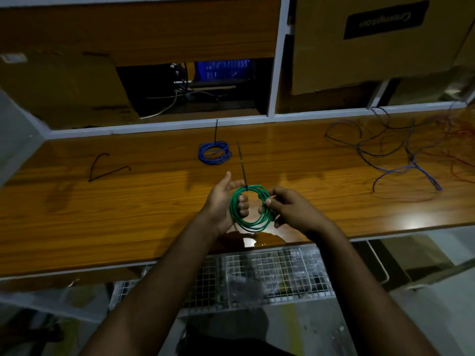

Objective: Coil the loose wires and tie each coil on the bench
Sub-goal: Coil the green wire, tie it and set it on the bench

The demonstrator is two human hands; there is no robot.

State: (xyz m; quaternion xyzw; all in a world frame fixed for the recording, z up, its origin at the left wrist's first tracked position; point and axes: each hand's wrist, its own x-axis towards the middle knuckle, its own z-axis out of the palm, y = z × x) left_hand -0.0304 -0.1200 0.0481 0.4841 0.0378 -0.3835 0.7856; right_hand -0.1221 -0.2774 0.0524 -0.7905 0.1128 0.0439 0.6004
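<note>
**Inspector:** While the green coil (250, 209) is held above the near edge of the bench (77, 214), record what lies to its left.

**Assistant:** Well to the coil's left, a spare black tie (102, 170) lies bent on the bench. The left hand (226, 199) is on the coil's left side, fingers curled through the ring and gripping the strands, thumb up.

**Inspector:** And at the coil itself?

**Assistant:** The ring faces the camera. A black tie tail (242, 165) is cinched at its top and sticks up and away, its long axis pointing towards the blue coil (214, 152), which lies tied behind the green one.

**Inspector:** To its right?

**Assistant:** The right hand (293, 209) pinches the coil's right rim. Well to the right, loose wires (401, 150) sprawl untied.

**Inspector:** Judgement?

**Assistant:** The green coil appears tied; setting it down probably comes next. The left hand is nearer the tail and the blue coil; the right is nearer the loose wires.
</note>
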